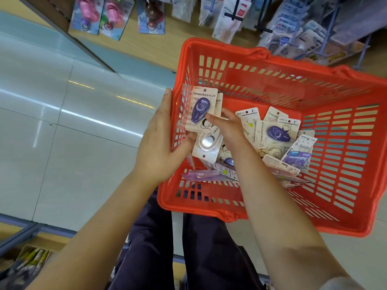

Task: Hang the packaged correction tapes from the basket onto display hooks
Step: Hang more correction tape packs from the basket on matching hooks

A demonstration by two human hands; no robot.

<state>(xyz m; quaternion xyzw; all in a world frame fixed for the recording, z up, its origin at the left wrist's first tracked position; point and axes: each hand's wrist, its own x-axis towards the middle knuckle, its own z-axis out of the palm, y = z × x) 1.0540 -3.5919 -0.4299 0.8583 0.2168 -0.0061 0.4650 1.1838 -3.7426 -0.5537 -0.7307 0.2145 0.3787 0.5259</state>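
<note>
An orange plastic basket [261, 65] sits in front of me with several carded correction tapes loose on its bottom. My left hand [161, 143] lies against the basket's left wall, thumb inside, fingers outside along the slats. My right hand [228, 126] reaches into the basket and pinches a card with a purple correction tape [201, 109], held upright near the left wall with more cards behind it. A card with a white tape [207, 143] lies just below it. Another purple tape card [276, 132] lies further right.
Display hooks [236, 15] with hanging stationery packs run along the wooden shelving at the top. Pink carded items [88, 15] hang at the top left. Glossy tiled floor [62, 122] spreads to the left. A low shelf with pens [31, 260] is at bottom left.
</note>
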